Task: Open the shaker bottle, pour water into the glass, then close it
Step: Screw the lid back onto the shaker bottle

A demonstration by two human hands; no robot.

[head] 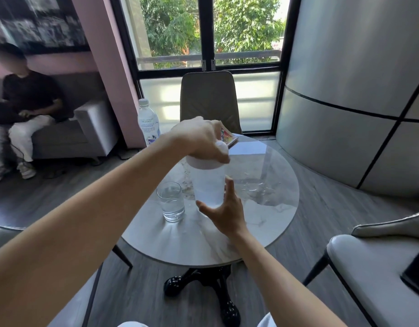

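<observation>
Head | shaker bottle (pixel 208 187) part-full, left hand (pixel 199 138) gripping lid (pixel 205 161) | right hand (pixel 224 212) open beside | glass (pixel 171 201) holds water

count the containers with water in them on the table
3. The glass stands at the front left, the shaker bottle is right beside it between both hands, and a plastic water bottle stands at the far left edge. The hands could hide something smaller behind.

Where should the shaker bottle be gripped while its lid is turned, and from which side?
Grip the lower body of the shaker bottle, coming from the right. It stands upright on the table, the glass crowds its left side, and the left hand already covers the lid. The right hand is open at the base, fingers spread, so wrapping there looks best.
</observation>
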